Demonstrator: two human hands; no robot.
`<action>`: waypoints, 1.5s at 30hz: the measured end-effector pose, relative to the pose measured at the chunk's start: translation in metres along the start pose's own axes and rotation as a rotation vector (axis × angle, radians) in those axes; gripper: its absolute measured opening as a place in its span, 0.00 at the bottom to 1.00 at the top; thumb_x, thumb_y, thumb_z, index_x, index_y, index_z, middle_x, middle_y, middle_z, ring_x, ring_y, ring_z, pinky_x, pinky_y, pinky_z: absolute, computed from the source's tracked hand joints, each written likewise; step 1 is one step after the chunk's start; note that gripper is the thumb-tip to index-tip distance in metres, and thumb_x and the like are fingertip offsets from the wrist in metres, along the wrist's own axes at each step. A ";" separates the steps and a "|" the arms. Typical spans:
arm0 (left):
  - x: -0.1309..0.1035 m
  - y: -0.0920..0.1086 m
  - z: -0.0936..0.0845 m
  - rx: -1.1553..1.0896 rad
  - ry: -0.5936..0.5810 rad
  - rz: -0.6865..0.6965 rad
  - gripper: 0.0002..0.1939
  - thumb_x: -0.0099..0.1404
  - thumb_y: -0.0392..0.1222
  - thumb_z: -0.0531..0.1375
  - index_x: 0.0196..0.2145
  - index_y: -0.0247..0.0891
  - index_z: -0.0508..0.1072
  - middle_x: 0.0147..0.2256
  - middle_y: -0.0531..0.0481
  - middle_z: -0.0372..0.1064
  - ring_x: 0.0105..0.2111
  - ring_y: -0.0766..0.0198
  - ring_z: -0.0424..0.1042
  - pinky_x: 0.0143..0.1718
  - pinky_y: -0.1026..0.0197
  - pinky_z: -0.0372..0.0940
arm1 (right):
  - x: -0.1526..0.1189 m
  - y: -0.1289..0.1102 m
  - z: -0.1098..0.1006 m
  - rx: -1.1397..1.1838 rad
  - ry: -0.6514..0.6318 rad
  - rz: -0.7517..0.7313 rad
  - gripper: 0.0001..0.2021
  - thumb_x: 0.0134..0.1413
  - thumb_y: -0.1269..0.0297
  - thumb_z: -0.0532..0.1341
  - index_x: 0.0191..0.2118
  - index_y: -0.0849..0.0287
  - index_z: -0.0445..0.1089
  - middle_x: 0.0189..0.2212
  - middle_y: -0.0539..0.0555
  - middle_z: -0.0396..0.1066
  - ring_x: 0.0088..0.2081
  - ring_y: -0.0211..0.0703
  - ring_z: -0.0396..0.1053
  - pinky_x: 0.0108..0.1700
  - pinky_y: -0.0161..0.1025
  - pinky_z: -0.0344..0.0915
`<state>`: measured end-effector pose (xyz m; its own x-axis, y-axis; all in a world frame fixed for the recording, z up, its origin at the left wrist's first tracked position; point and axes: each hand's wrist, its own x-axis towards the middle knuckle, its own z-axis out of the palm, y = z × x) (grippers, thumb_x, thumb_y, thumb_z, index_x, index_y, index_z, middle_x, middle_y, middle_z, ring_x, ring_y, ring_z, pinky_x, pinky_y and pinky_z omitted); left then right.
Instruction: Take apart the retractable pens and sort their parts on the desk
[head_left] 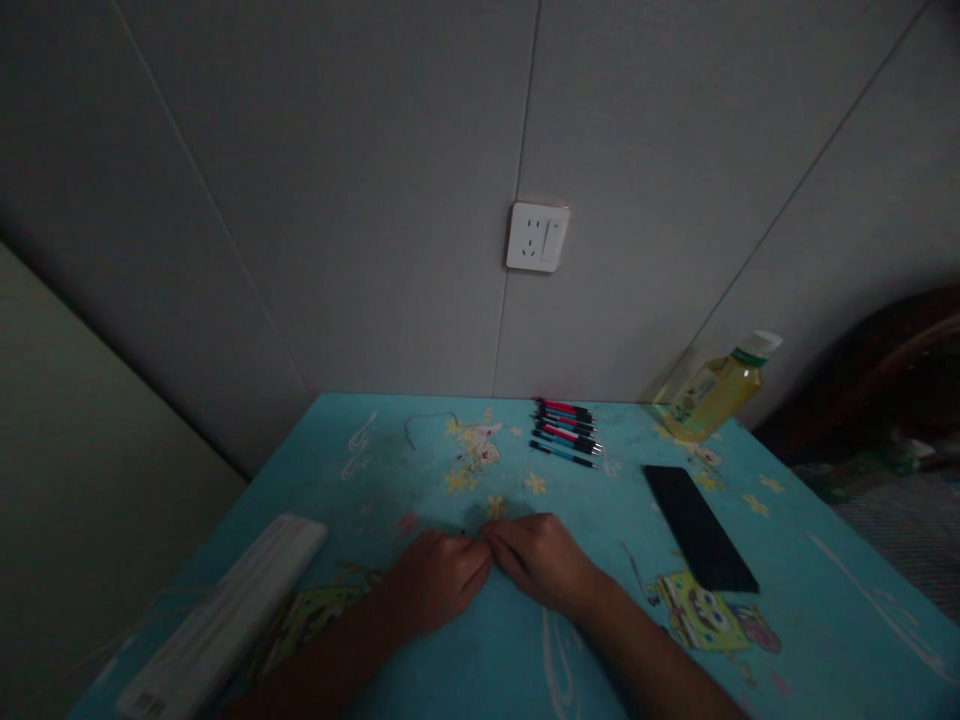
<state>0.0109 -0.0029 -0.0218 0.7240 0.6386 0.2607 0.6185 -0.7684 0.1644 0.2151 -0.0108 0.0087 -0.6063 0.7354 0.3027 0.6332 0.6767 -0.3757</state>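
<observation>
My left hand and my right hand meet low in the middle of the head view, over the blue cartoon-print tablecloth. Both are closed, with fingertips pinched together and touching. A tiny dark tip shows just above the left fingers, but the fingers hide what they hold. Beyond the hands, toward the wall, several pens with black, red and blue barrels lie side by side in a row.
On the left lies a long white power strip with a pale cable. A black flat phone-like slab rests at right. Behind it a bottle of yellow liquid stands near the wall. A white socket plate is on the grey wall.
</observation>
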 end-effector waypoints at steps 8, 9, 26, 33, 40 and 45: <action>0.001 0.001 -0.004 -0.003 0.002 0.005 0.11 0.71 0.38 0.51 0.33 0.39 0.72 0.27 0.50 0.74 0.25 0.62 0.74 0.29 0.61 0.63 | 0.000 -0.002 -0.003 0.005 0.001 -0.004 0.11 0.68 0.65 0.51 0.44 0.56 0.70 0.31 0.50 0.76 0.31 0.39 0.74 0.36 0.32 0.65; 0.001 0.001 -0.004 -0.006 0.011 0.008 0.11 0.71 0.38 0.51 0.33 0.39 0.72 0.27 0.50 0.74 0.25 0.63 0.73 0.29 0.61 0.63 | 0.000 -0.002 -0.003 0.005 0.001 -0.005 0.11 0.68 0.65 0.51 0.45 0.56 0.70 0.31 0.50 0.76 0.31 0.39 0.74 0.37 0.32 0.65; 0.005 0.006 -0.016 -0.001 -0.065 -0.007 0.11 0.72 0.39 0.52 0.33 0.40 0.71 0.28 0.53 0.74 0.25 0.64 0.73 0.29 0.62 0.60 | -0.030 0.122 -0.048 -0.566 0.233 0.740 0.14 0.64 0.66 0.54 0.47 0.62 0.74 0.39 0.62 0.73 0.42 0.50 0.69 0.48 0.42 0.61; 0.004 0.005 -0.017 0.007 -0.062 -0.008 0.09 0.70 0.39 0.54 0.32 0.39 0.72 0.27 0.53 0.73 0.25 0.64 0.72 0.30 0.62 0.62 | -0.036 0.131 -0.043 -0.549 0.171 0.738 0.13 0.62 0.62 0.56 0.47 0.60 0.74 0.41 0.62 0.72 0.41 0.50 0.70 0.44 0.41 0.60; 0.005 0.009 -0.020 0.016 0.192 -0.127 0.13 0.72 0.41 0.52 0.50 0.43 0.71 0.34 0.49 0.73 0.32 0.62 0.73 0.37 0.58 0.65 | -0.014 0.099 -0.033 -0.399 0.186 0.594 0.11 0.65 0.64 0.54 0.44 0.59 0.72 0.40 0.59 0.74 0.42 0.49 0.70 0.45 0.41 0.61; 0.013 0.010 -0.026 0.067 0.347 -0.112 0.16 0.70 0.38 0.54 0.54 0.41 0.69 0.43 0.44 0.71 0.43 0.54 0.70 0.44 0.50 0.66 | 0.006 0.026 0.002 -0.176 0.140 0.295 0.08 0.66 0.68 0.54 0.43 0.56 0.70 0.38 0.54 0.75 0.41 0.48 0.71 0.47 0.44 0.59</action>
<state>0.0189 -0.0031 0.0081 0.5115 0.6572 0.5536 0.7148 -0.6829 0.1503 0.2271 0.0112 -0.0014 -0.3218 0.8892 0.3253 0.8512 0.4222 -0.3119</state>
